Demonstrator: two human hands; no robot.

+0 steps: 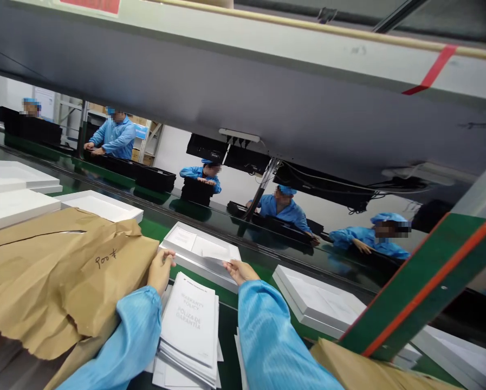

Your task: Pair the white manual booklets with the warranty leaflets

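Note:
An open white box (202, 253) lies on the green conveyor belt (155, 227) straight ahead, with white papers inside. My right hand (238, 270) reaches to its near edge, and its fingers pinch a white sheet (214, 254) that lies in the box. My left hand (160, 268) rests at the box's near left corner, fingers curled against the brown paper wrapping (56, 271). Below, between my blue sleeves, sits a stack of white warranty booklets (192, 325).
More white boxes (319, 300) ride the belt to the left and right. Brown paper marked with handwriting covers the left bench. A green post with an orange stripe (417, 287) slants up at right. Several workers in blue (281, 208) handle black trays across the line. A grey shelf hangs overhead.

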